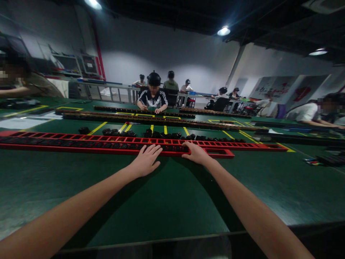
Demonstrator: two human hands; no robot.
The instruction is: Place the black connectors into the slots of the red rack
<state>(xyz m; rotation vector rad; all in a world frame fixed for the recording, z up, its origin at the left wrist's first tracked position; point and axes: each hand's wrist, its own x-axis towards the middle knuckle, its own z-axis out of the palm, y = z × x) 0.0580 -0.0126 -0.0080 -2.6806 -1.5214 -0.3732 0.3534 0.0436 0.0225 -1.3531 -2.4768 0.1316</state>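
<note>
A long red frame [221,155] lies across the green table in front of me, its slots filled with black parts [113,145] along much of its length. My left hand [147,160] rests on the frame's near edge, palm down, with its fingers spread over the black parts. Just to its right, my right hand [197,153] has its thumb at the near rail and its curled fingers over the top, gripping the frame. Whether a black part is under those fingers is hidden. A second red frame [269,147] with many slots runs directly behind the first.
Loose black pieces [114,132] lie in a row behind the frames. Farther back are long dark strips [161,120] and yellow tape marks [97,128]. A co-worker [152,95] sits opposite; others sit at both sides. Bundled coloured wires [312,162] lie at right.
</note>
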